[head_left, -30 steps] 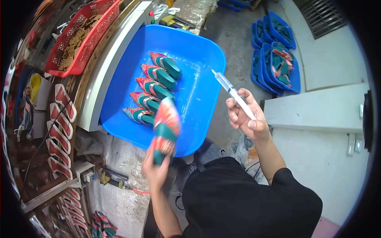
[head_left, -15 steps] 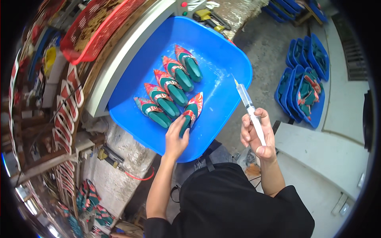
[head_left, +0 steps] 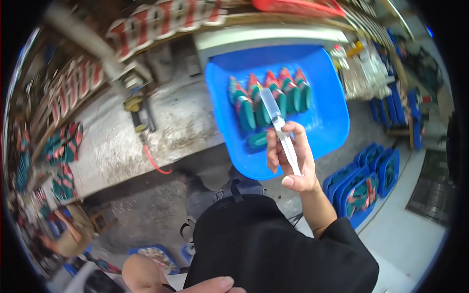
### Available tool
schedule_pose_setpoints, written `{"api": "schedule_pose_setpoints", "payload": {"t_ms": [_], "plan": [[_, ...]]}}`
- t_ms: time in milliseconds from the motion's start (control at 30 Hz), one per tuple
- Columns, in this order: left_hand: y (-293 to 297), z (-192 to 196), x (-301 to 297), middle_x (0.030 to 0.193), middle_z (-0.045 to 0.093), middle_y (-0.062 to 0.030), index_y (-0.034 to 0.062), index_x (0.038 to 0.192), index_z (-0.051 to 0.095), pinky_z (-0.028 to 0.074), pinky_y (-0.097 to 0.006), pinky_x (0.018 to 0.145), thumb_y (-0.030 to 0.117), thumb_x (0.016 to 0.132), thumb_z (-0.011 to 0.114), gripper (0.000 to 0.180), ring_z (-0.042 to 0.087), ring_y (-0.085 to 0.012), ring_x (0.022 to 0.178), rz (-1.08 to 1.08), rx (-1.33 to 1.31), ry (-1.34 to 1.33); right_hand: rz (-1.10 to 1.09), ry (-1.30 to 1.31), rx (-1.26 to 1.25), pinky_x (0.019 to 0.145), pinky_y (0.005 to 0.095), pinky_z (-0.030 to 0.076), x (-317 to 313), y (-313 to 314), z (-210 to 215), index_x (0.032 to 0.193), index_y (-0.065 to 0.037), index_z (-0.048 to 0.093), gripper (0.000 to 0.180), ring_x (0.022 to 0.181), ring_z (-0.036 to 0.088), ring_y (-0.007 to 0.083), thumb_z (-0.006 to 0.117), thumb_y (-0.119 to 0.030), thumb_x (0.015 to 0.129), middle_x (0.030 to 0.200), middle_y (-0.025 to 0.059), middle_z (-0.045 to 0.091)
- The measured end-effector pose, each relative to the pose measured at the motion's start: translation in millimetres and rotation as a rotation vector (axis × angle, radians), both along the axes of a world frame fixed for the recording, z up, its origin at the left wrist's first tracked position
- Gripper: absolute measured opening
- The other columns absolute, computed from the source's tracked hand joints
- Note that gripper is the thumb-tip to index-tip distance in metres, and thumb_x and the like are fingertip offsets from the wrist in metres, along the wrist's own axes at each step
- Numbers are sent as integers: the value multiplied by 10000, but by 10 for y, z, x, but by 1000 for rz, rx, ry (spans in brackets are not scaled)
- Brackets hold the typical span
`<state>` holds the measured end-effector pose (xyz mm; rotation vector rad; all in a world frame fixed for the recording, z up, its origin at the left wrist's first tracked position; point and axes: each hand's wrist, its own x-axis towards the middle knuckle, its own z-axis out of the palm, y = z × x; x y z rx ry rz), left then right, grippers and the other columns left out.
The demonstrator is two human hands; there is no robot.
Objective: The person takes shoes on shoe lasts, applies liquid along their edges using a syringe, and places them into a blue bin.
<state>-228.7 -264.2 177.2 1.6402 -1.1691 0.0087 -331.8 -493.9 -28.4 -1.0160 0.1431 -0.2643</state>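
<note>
My right hand [head_left: 304, 158] is closed round a clear plastic syringe [head_left: 269, 103], its barrel pointing up and away over the shoes. Below it sits a blue plastic tub [head_left: 337, 129]. Several pointed slip-on shoes [head_left: 245, 113] with green insoles and red patterned uppers stand side by side in the tub, toes away from me. One more shoe [head_left: 258, 140] lies crosswise nearer me, partly hidden by my right hand. My left hand [head_left: 212, 285] shows only in part at the lower edge, in front of my black top; most of its fingers are cut off.
A worktable [head_left: 183, 117] extends left of the tub, with a yellow-and-black hand tool [head_left: 137, 110] on a red hose. Red-and-white shoe parts [head_left: 166, 24] line the shelf above. Blue bins [head_left: 359, 198] of shoes stand at right. Another person [head_left: 75, 229] is at lower left.
My left hand has let go of the crosswise shoe and drawn back to the lower edge. The view has turned; the syringe now appears over the tub instead of beside it.
</note>
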Motion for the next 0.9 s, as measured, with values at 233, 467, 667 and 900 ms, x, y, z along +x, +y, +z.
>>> {"api": "schedule_pose_setpoints", "payload": {"t_ms": [233,467,667,900], "plan": [[1768,-721,1117,996,646,-86,73,1073,677,556,-348,732,78,703,694,371,656,-247,842,-164,105,-352,-31,134,-231,621,274,482,862,1409,-143,1480,-115,305,1114,791,568,173,899,-441,596,1189,134,519],[6119,-3207,3447,1155,694,-183,-31,1262,606,534,-359,893,69,824,695,458,682,-252,1037,1354,212,187,37,196,-272,606,241,461,2306,3314,-288,1412,-86,296,1028,760,559,138,897,-377,631,1174,116,511],[8248,-4103,4975,1200,635,-258,-31,1280,583,453,-465,1009,152,760,728,570,594,-431,1142,1645,430,47,44,265,-272,606,238,477,3040,4356,63,1391,-97,321,1000,754,555,131,914,-330,621,1120,87,507],[8709,-4179,5452,999,701,-284,-41,1089,710,504,-459,898,186,765,787,403,672,-433,997,1540,498,252,42,304,-181,604,249,502,3501,5016,252,1377,-82,343,982,761,585,159,893,-359,611,1053,108,535]]}}
